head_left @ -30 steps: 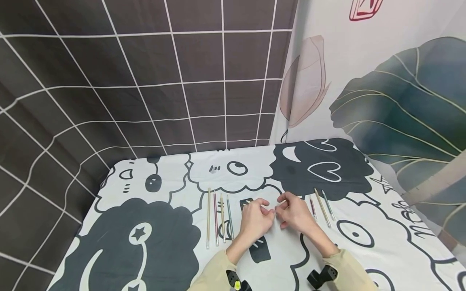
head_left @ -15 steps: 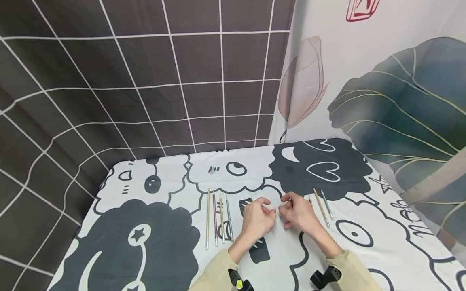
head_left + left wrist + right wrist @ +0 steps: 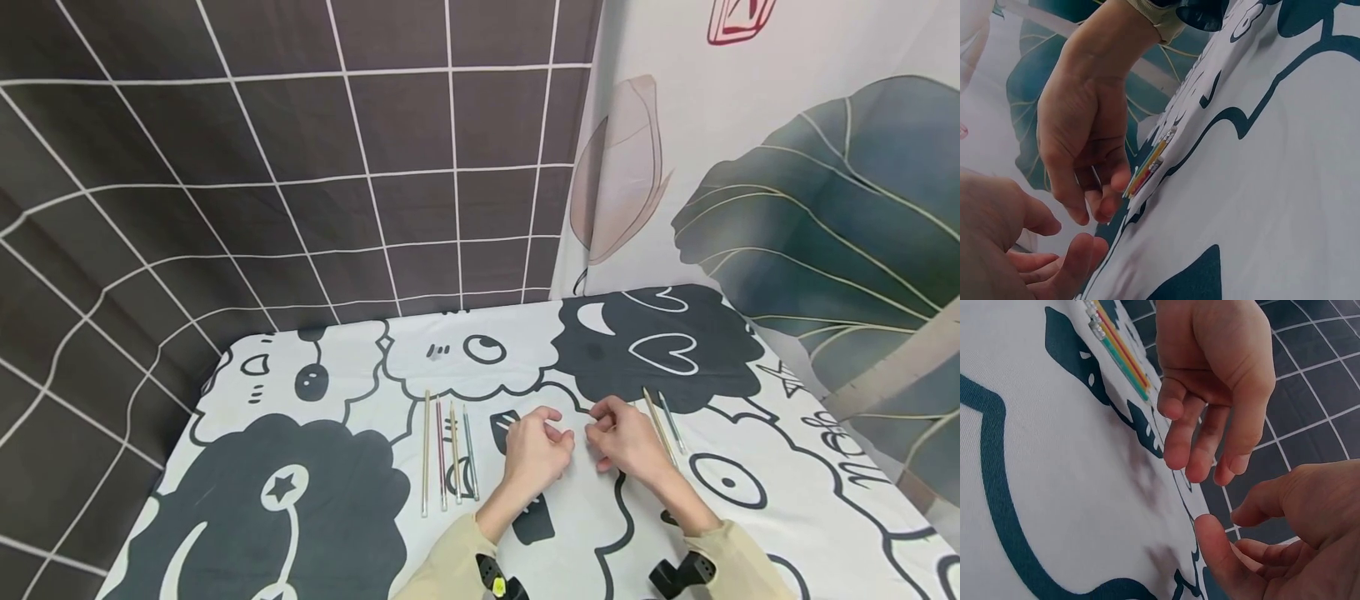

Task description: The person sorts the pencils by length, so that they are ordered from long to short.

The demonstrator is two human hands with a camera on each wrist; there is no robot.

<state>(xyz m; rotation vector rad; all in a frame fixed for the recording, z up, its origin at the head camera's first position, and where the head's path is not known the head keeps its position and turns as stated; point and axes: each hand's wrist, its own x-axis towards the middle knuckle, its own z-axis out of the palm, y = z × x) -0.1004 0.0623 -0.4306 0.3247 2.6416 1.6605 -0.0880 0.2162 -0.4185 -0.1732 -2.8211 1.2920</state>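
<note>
My left hand (image 3: pixel 536 450) and right hand (image 3: pixel 626 437) hover over the patterned cloth, apart from each other, fingers loosely bent. Neither holds anything in the wrist views. Left of the left hand several pencils lie side by side: a gold pencil (image 3: pixel 426 454), a red pencil (image 3: pixel 441 454), another gold pencil (image 3: pixel 455 454) and a teal pencil (image 3: pixel 470 454). Beyond the right hand lie a slanted gold pencil (image 3: pixel 660 425) and a teal pencil (image 3: pixel 672 423). A red pencil (image 3: pixel 1142 181) beside them shows in the left wrist view; the right hand hides it in the head view.
The black-and-white cartoon cloth (image 3: pixel 555 521) covers the table. A dark gridded curtain (image 3: pixel 300 208) hangs behind and to the left. A pale leaf-print curtain (image 3: pixel 817 192) borders the right side.
Both hands have drifted slightly right, the right one farther, so the gap between them is wider. The right hand now covers the red pencil in the head view. The pencils lie unmoved.
</note>
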